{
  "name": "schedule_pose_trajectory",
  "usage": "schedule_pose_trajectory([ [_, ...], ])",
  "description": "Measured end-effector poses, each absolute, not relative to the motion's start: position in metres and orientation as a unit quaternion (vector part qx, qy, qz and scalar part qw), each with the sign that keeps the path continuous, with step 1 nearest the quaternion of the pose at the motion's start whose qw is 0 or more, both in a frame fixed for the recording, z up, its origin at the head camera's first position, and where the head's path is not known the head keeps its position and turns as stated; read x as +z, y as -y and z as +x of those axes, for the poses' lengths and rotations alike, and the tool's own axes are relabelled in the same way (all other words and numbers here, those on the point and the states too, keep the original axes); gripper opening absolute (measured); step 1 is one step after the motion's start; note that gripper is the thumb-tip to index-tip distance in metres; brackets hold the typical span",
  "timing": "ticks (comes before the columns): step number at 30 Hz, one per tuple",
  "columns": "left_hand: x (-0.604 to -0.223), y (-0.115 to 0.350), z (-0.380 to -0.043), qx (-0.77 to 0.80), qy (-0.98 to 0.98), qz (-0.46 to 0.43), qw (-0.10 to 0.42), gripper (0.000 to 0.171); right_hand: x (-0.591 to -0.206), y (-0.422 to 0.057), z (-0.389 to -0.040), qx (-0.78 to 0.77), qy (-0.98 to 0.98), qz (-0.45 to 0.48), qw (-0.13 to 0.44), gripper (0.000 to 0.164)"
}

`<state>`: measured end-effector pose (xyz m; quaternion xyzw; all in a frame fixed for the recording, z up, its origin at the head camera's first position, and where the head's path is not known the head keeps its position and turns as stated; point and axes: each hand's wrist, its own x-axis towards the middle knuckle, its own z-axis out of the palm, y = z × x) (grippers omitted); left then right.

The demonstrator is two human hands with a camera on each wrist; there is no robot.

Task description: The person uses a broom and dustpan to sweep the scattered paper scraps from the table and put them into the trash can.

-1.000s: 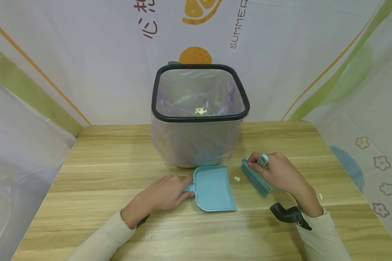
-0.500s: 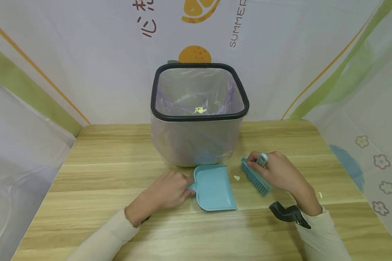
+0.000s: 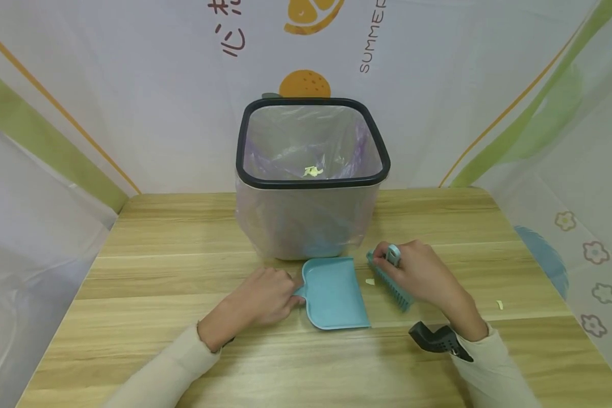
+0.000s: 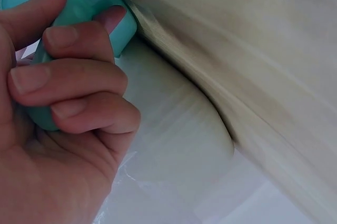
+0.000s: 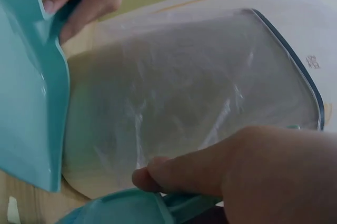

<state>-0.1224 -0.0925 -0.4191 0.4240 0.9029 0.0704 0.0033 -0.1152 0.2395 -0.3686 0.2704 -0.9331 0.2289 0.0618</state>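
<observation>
My left hand [image 3: 265,296] grips the short handle of a light blue dustpan [image 3: 335,294], which lies flat on the table with its straight edge facing right. In the left wrist view the fingers [image 4: 79,79] curl round that handle. My right hand [image 3: 420,272] holds a blue-green hand brush [image 3: 390,283] by its handle, bristles down, a short way right of the dustpan. Between dustpan edge and brush lies a small pale yellow scrap [image 3: 369,281]. A second scrap [image 3: 500,305] lies farther right, beyond my right wrist.
Behind the dustpan stands a lined trash bin [image 3: 306,221] with a black rim, close to the dustpan's far side. Yellow scraps [image 3: 313,171] are inside it. The wooden table [image 3: 183,238] meets a printed white cloth [image 3: 183,113] at the back and sides.
My right hand has moved left with the brush, nearer the small scrap and the dustpan. The dustpan stays in place; my left hand shifted slightly on its handle.
</observation>
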Motion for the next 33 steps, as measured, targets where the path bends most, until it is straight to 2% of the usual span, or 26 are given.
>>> schedule_pose_trajectory([
  [15, -0.418, 0.092, -0.121, 0.067, -0.907, 0.415, 0.02, 0.02, -0.375, -0.225, -0.111, 0.286, 0.929, 0.227, 0.058, 0.006],
  [24, -0.42, 0.095, -0.118, 0.071, -0.906, 0.417, 0.006, 0.021, -0.372, -0.221, -0.112, 0.349, 0.908, 0.224, 0.055, 0.009],
  [33, -0.421, 0.096, -0.118, 0.068, -0.904, 0.422, 0.0, 0.023, -0.365, -0.234, -0.111, 0.279, 0.933, 0.21, 0.091, 0.007],
])
